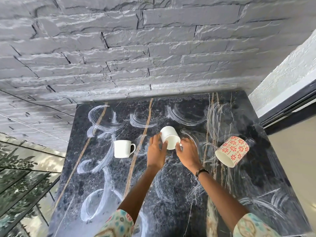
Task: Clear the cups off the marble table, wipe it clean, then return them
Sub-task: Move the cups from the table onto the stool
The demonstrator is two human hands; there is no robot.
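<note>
Head view, only 1 camera. Dark marble worktop (171, 194) against a grey stone wall (119, 48), covered in white smear arcs (95, 202), so by my read the wipe is not done and clearing is in progress.

3 cups on the worktop. Plain white cup (170, 136) sits mid-worktop between both hands. Left hand (156, 151) has fingers curled against its left side; right hand (187, 153) curls against its right side, fingertip near the rim. Both grip it, 2-handed. Cannot tell if it is lifted or touching the marble.

White mug with handle (123, 148) is just left of the left hand, apart from it, handle pointing right. Patterned red-flower cup (232, 150) is well to the right, near the worktop's right edge.

Risks: the patterned cup appears to be on its side near the edge, so a nudge from the right forearm could roll it off. The smeared surface looks slick, and residue on the fingers could let the held cup slip.

Orientation: the held cup's long axis looks tilted, open rim toward the camera and down, base toward the wall. The patterned cup's axis runs diagonally, mouth toward lower left.
</note>
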